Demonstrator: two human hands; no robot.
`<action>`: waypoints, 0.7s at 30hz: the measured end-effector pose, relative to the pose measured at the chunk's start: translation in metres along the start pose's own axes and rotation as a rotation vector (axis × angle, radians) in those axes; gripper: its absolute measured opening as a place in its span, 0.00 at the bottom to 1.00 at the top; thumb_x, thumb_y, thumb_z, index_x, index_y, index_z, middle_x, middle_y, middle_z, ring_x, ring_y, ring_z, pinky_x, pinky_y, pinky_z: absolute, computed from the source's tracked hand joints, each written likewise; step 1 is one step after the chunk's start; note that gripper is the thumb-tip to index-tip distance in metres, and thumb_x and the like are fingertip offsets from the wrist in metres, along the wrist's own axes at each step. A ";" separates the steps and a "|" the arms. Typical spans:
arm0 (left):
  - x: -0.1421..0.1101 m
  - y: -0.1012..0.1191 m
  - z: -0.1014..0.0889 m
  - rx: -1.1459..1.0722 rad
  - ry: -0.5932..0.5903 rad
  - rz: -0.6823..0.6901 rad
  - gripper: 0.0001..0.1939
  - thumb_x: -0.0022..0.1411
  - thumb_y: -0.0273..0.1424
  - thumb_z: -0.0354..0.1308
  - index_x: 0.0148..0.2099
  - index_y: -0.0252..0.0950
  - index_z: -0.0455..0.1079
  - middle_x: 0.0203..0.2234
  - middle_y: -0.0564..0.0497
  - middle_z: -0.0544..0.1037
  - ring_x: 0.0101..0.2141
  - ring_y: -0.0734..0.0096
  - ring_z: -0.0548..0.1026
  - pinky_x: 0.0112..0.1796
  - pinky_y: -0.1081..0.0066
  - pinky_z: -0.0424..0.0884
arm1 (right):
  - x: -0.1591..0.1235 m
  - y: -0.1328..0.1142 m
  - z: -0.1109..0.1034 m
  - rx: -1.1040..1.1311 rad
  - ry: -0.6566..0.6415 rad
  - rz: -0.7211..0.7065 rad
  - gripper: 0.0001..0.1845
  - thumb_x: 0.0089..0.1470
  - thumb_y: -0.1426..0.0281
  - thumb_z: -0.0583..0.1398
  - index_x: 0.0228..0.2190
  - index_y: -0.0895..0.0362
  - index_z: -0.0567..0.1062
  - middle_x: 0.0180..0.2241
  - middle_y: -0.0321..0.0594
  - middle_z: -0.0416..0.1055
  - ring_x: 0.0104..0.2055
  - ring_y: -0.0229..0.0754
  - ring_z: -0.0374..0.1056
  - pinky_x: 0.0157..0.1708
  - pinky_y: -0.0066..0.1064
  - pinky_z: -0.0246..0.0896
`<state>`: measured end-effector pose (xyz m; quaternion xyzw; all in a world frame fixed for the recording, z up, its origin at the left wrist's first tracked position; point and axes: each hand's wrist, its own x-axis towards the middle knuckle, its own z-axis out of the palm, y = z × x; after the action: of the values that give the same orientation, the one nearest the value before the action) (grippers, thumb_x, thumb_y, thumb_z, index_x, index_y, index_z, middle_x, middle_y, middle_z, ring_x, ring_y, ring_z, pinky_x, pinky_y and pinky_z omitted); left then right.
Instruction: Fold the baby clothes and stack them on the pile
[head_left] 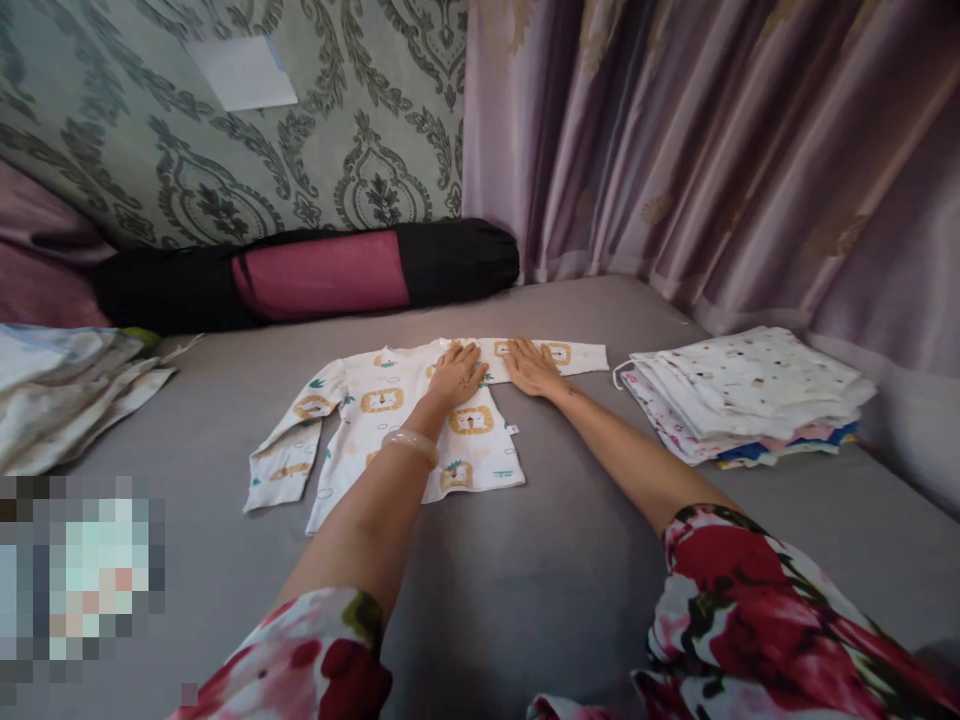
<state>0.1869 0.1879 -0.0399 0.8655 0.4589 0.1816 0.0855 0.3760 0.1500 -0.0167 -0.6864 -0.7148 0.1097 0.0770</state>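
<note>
Both hands are lying flat, fingers spread, grasping nothing: left hand [455, 372] and right hand [531, 365] are pressing the shirt [390, 415] on the bed [570, 560]. Shirt looks light, soft, limp; probably best pinched at hem or sleeve edges. Collar is pointing away; sleeves are running left-right. Folded stack [750, 395] is lying right of the hands.

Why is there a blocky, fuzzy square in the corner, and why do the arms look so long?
Head view: the blocky patch at lower left is pixelated, hiding what's there. The wide lens stretches both arms, so the left hand and right hand on the little shirt look far away. Soft light comes through the curtain; shadows are faint, no glare.
</note>
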 end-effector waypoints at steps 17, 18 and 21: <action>-0.037 0.037 -0.033 -0.001 0.032 0.043 0.17 0.66 0.38 0.50 0.52 0.35 0.70 0.51 0.40 0.72 0.52 0.55 0.70 0.54 0.57 0.65 | -0.012 0.023 -0.024 -0.002 0.189 -0.082 0.21 0.63 0.66 0.50 0.55 0.58 0.68 0.56 0.51 0.64 0.60 0.51 0.56 0.59 0.43 0.46; -0.051 0.049 -0.040 0.013 0.017 0.064 0.15 0.66 0.38 0.52 0.49 0.37 0.71 0.45 0.41 0.75 0.50 0.55 0.71 0.52 0.57 0.66 | -0.014 0.013 -0.023 0.014 0.169 -0.189 0.18 0.62 0.67 0.52 0.51 0.57 0.71 0.54 0.49 0.67 0.57 0.49 0.59 0.58 0.39 0.49; -0.099 0.086 -0.054 0.009 -0.060 0.045 0.14 0.63 0.42 0.56 0.43 0.38 0.73 0.38 0.42 0.76 0.44 0.53 0.73 0.45 0.58 0.69 | -0.016 -0.014 -0.019 0.033 0.067 -0.399 0.11 0.60 0.69 0.56 0.40 0.58 0.76 0.46 0.46 0.71 0.50 0.45 0.64 0.52 0.32 0.55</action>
<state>0.1806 0.0567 0.0137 0.8812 0.4372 0.1552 0.0911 0.3681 0.1347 0.0058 -0.5330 -0.8318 0.0809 0.1322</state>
